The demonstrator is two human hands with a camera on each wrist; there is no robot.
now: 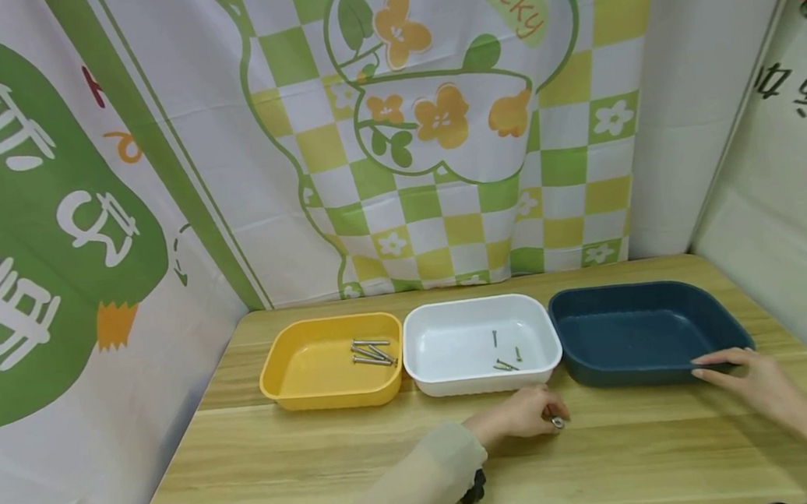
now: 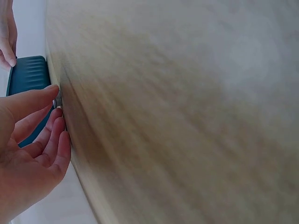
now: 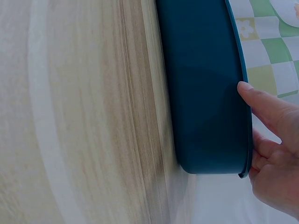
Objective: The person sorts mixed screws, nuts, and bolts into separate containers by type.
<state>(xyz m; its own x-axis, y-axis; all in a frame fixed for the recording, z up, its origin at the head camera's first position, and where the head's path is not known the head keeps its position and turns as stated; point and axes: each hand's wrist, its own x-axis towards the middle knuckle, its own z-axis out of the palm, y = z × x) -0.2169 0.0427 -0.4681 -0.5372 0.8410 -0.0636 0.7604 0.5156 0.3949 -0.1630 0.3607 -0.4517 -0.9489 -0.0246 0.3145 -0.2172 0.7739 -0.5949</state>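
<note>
My left hand pinches a small metal nut between thumb and fingertips, low over the wooden table in front of the white tray. Up close, the left wrist view shows the nut partly hidden by the thumb and index finger. On the right, my right hand grips the near rim of a dark blue tray close to its right corner. In the right wrist view the thumb lies at the rim's outer side, the other fingers behind it.
A yellow tray at left holds several long bolts. The white tray in the middle holds several small screws. All three trays stand side by side on the table, with patterned cloth behind.
</note>
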